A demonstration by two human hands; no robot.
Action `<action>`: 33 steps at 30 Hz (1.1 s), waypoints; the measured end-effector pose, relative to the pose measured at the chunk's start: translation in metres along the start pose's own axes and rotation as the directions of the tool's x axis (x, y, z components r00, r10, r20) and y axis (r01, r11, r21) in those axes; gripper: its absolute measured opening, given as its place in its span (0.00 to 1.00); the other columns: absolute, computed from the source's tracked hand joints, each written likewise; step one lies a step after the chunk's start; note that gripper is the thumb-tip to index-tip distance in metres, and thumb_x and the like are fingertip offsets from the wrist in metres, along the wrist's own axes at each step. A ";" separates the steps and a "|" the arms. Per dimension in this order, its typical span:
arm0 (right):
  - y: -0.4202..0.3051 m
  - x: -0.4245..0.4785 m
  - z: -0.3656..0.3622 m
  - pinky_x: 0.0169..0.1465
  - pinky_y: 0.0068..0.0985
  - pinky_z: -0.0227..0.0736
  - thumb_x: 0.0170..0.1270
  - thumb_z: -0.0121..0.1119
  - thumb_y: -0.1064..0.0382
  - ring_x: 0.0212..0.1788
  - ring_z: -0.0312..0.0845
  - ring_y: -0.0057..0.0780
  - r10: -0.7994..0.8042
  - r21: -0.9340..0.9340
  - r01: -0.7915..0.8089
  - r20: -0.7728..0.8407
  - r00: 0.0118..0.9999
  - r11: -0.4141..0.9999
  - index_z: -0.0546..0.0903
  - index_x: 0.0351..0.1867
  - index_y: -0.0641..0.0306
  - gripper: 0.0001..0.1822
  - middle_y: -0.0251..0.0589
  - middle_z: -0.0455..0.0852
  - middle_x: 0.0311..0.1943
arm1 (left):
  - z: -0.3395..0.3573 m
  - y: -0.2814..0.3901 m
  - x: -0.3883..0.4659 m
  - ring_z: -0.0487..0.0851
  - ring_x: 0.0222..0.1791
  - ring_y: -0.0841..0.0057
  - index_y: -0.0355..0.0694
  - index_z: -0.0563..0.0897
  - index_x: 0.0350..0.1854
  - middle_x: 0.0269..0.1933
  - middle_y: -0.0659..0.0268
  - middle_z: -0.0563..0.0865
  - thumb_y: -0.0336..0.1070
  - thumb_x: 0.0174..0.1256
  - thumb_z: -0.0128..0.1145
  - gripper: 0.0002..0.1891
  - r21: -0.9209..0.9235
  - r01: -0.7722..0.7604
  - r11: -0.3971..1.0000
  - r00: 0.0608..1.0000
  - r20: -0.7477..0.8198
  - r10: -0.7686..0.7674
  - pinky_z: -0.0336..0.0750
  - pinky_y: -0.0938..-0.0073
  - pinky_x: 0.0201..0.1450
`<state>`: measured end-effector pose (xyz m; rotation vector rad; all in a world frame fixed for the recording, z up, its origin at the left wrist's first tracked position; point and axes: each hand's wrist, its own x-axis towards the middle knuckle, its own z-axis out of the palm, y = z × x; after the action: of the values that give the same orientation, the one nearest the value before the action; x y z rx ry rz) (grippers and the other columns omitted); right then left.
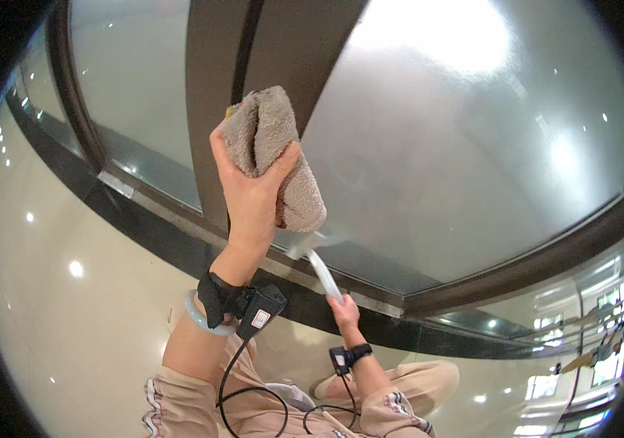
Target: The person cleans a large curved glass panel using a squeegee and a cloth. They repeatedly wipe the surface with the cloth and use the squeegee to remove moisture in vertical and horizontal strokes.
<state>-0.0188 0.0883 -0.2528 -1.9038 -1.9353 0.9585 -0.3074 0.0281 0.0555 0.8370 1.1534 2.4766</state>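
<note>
My left hand point(257, 175) grips a thick folded grey-brown towel point(273, 137), raised in front of the dark door frame point(284, 49). Lower and to the right, my right hand point(345, 309) holds the pale handle of a squeegee-like tool point(324, 274). The tool's head is blurred and sits just below the towel, near the bottom edge of a large glass panel point(427, 180). Whether the head touches the glass I cannot tell. Faint smears show on the panel.
Another glass panel point(137, 98) stands left of the dark frame. A dark floor strip point(169, 241) curves along the base of the frames, beside glossy pale floor tiles point(98, 306). Black cables point(221, 372) hang from devices strapped to both wrists. My bent knee point(438, 383) is at the lower right.
</note>
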 end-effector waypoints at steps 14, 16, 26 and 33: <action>0.097 -0.014 -0.022 0.43 0.36 0.78 0.38 0.76 0.54 0.38 0.86 0.42 0.414 0.291 -0.322 -0.351 0.840 0.901 0.83 0.34 0.57 0.20 0.42 0.89 0.32 | 0.005 -0.016 -0.012 0.72 0.62 0.70 0.40 0.67 0.64 0.60 0.63 0.73 0.24 0.47 0.73 0.39 0.373 -0.173 0.912 0.958 0.277 0.068 0.65 0.69 0.67; 0.093 -0.016 -0.024 0.43 0.36 0.78 0.39 0.78 0.51 0.38 0.86 0.41 0.382 0.226 -0.314 -0.414 0.826 0.922 0.83 0.34 0.57 0.22 0.42 0.89 0.33 | 0.005 -0.024 -0.015 0.71 0.63 0.69 0.40 0.66 0.65 0.61 0.62 0.71 0.23 0.48 0.73 0.39 0.392 -0.233 0.890 0.938 0.333 0.098 0.64 0.68 0.68; -0.088 0.021 0.013 0.46 0.41 0.73 0.37 0.80 0.51 0.43 0.77 0.44 -0.095 0.068 0.140 -0.449 0.888 0.988 0.82 0.34 0.51 0.22 0.36 0.85 0.37 | 0.005 -0.066 -0.014 0.64 0.72 0.66 0.37 0.63 0.68 0.71 0.56 0.65 0.20 0.55 0.66 0.37 0.334 -0.314 0.889 0.890 0.430 0.153 0.58 0.64 0.74; 0.127 0.008 -0.021 0.46 0.39 0.78 0.44 0.77 0.53 0.40 0.85 0.47 0.563 0.475 -0.351 -0.438 0.700 0.807 0.85 0.38 0.57 0.20 0.43 0.89 0.35 | 0.017 -0.069 -0.015 0.67 0.67 0.68 0.41 0.64 0.68 0.66 0.62 0.68 0.20 0.57 0.65 0.36 0.434 -0.336 0.836 0.879 0.463 0.113 0.64 0.67 0.69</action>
<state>0.0932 0.0917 -0.3163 -2.1624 -0.8777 0.6739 -0.2842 0.0759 0.0052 1.6540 1.6278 1.9993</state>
